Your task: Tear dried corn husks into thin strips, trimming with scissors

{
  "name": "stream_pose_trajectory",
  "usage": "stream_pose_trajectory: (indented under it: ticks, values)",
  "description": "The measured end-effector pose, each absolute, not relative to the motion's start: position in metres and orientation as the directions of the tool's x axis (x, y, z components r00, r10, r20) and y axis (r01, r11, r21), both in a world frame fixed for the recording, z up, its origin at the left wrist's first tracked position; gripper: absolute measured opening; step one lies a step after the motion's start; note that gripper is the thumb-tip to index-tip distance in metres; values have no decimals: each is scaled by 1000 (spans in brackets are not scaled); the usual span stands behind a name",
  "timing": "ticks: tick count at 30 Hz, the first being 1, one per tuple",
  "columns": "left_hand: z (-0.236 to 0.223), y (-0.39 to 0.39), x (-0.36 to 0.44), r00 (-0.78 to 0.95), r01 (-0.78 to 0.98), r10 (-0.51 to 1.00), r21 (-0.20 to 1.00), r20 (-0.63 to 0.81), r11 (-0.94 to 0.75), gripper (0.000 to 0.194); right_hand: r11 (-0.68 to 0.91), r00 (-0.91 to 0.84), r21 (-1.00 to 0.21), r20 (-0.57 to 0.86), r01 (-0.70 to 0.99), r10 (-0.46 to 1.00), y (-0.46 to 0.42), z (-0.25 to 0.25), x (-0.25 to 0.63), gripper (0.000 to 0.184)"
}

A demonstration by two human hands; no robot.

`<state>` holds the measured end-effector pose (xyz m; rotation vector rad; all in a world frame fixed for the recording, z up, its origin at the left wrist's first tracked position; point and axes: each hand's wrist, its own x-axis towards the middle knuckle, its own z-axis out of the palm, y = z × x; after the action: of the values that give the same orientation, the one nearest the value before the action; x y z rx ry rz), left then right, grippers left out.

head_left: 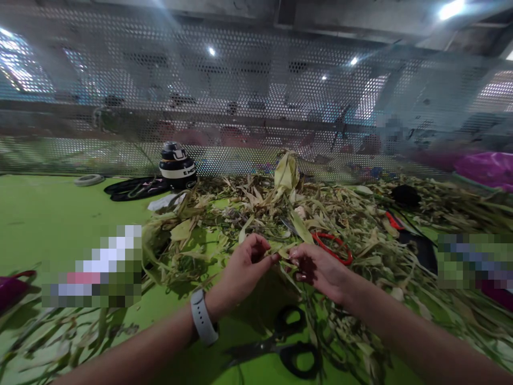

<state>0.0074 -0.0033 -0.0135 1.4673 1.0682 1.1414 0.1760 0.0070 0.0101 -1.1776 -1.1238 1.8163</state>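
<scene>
Head view: left hand (247, 266) and right hand (321, 268) both pinching pale leaf strip (284, 249), held between them over green desk (80, 214); black scissors (276, 344) nearer the wearer, dried leaves (256, 197) heaped beyond.

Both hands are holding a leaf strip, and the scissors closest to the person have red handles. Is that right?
Not quite: the closest scissors have black handles, not red, as the head view shows. The left hand and right hand do hold a leaf strip.
</scene>
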Motion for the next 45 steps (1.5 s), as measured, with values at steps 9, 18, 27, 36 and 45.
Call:
stream_pose_trajectory:
  ticks: [9,18,27,36,45]
  values:
    - [-7,-5,5,226,171,956,959,185,-226,21,-268,-293,-956,-223,-123,930,-2,7,165,37]
    - [-2,0,0,459,122,887,986,48,-116,18,185,-251,-929,105,321,962,5,13,174,35]
    - [7,-12,2,710,38,704,999,-33,9,21,156,-498,-907,-66,392,865,8,16,178,39]
    - [8,-20,5,769,46,609,967,-195,252,18,54,-239,-981,8,186,971,12,11,178,39]
    - [2,-16,5,617,-103,763,941,-193,322,16,-206,-382,-976,-218,72,898,8,17,178,33]
